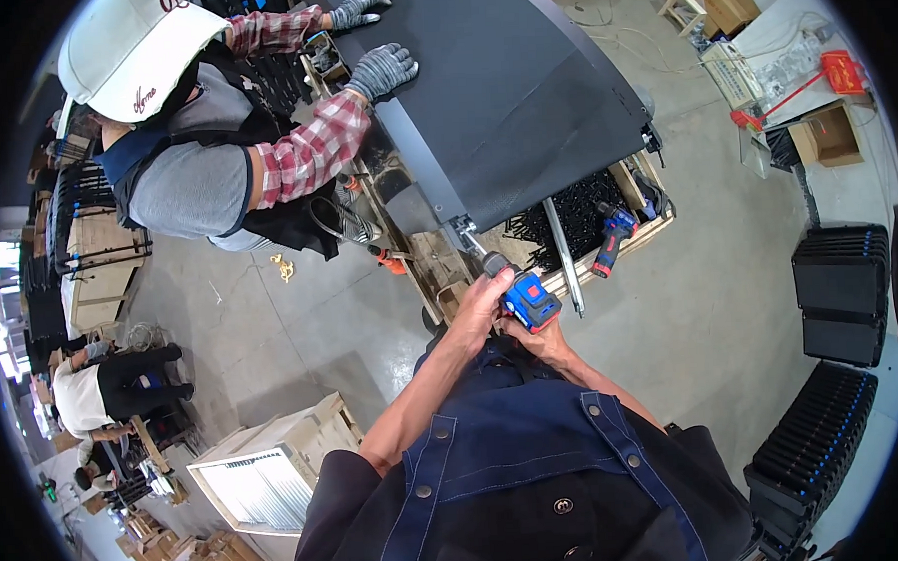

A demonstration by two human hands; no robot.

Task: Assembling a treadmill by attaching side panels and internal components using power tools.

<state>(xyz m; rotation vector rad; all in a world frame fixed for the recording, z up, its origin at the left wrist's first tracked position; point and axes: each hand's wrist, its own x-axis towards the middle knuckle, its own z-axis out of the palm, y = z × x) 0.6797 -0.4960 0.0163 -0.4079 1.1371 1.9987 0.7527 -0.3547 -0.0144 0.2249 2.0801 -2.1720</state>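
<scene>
A blue and black cordless drill (529, 295) is held in front of my body, its tip pointing away from me. My left hand (484, 307) is closed around the drill near its chuck. My right hand (538, 341) grips it from below, its fingers partly hidden by the tool. The drill's tip meets a small metal fitting (461, 227) at the near corner of a large dark panel (502, 101). A co-worker's gloved hands (382, 71) rest on the panel's far left part.
Under the panel stands a wooden crate (655, 219) with many black screws (575, 212). A second drill (614, 239) and a metal bar (564, 252) lie there. At lower left is a wooden box of white strips (278, 474). Stacked black panels (816, 456) stand at right.
</scene>
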